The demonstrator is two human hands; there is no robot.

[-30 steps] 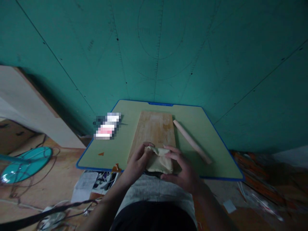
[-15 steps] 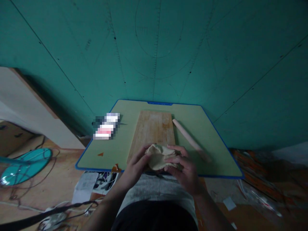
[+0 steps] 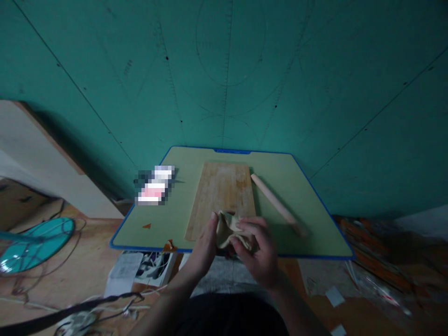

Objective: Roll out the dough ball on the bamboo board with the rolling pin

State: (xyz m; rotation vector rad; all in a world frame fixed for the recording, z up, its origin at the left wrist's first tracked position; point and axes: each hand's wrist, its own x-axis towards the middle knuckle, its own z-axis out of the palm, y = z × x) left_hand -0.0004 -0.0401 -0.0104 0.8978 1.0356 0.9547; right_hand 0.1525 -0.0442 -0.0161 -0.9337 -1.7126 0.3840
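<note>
Both hands hold a piece of pale dough (image 3: pixel 226 231) over the near end of a wooden cutting board (image 3: pixel 224 186). My left hand (image 3: pixel 205 242) cups the dough from the left, its fingers mostly hidden beneath. From the right, my right hand (image 3: pixel 261 242) grips the folded edge between thumb and fingers. A hollow shows in the middle of the dough, with its rim gathered up around it. To the right of the board lies a wooden rolling pin (image 3: pixel 275 200), slanting toward me.
The board rests on a pale green table (image 3: pixel 308 210) with a blue edge, against a green wall (image 3: pixel 224 70). A pixelated item (image 3: pixel 156 186) stands at the table's left. Cables (image 3: pixel 115 303) and a round turquoise base (image 3: pixel 42 245) are on the floor at left.
The dough has gone from a wide, flatter round to a narrower, gathered shape. My left hand has turned more upright, and my right fingers have folded the right edge inward.
</note>
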